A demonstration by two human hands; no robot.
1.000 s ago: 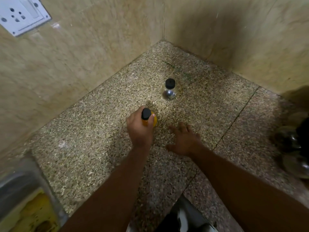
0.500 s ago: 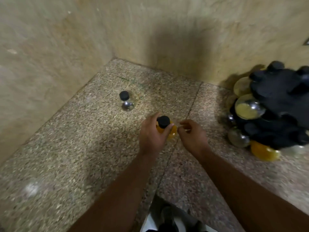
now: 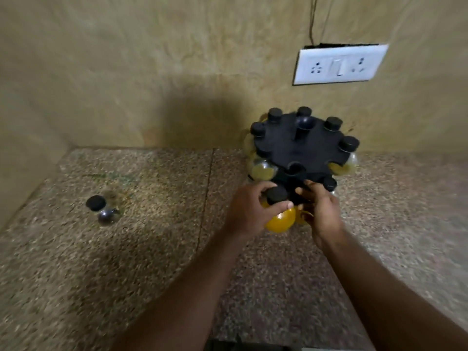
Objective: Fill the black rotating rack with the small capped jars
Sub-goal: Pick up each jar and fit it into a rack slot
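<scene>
The black rotating rack (image 3: pixel 298 145) stands against the back wall, with several black-capped jars hanging around its rim. My left hand (image 3: pixel 249 210) grips a yellow-filled jar with a black cap (image 3: pixel 279 220) right at the rack's near side. My right hand (image 3: pixel 320 209) is beside it, fingers touching the rack's lower front edge and the jar; whether it grips anything I cannot tell. A clear jar with a black cap (image 3: pixel 102 210) stands alone on the counter far to the left.
Speckled stone counter (image 3: pixel 152 249) runs into a corner with beige tiled walls. A white socket plate (image 3: pixel 339 64) sits on the wall above the rack, with a wire rising from it.
The view swung right. My left hand carried the yellow jar from the counter's middle to the rack's near side. My right hand moved along to the rack's front.
</scene>
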